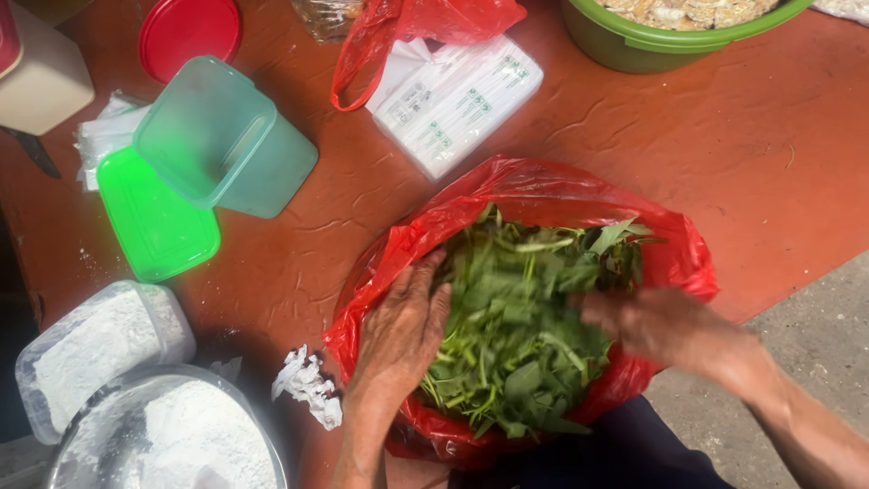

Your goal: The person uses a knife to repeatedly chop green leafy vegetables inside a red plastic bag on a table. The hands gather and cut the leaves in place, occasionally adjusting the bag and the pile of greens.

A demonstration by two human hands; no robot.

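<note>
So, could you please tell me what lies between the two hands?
In the head view, only leafy greens in the red plastic bag lie between the left hand and the blurred right hand.

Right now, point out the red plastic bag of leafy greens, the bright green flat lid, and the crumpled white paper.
red plastic bag point(552, 186), head view, back rim.
bright green flat lid point(156, 222), head view, middle.
crumpled white paper point(308, 385), head view, centre.

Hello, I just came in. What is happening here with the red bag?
A person has both hands in a red plastic bag full of cut green leaves. The left hand lies flat on the leaves at the bag's edge; the right hand, blurred, reaches in from the other side. Tubs of white powder stand nearby.
</note>
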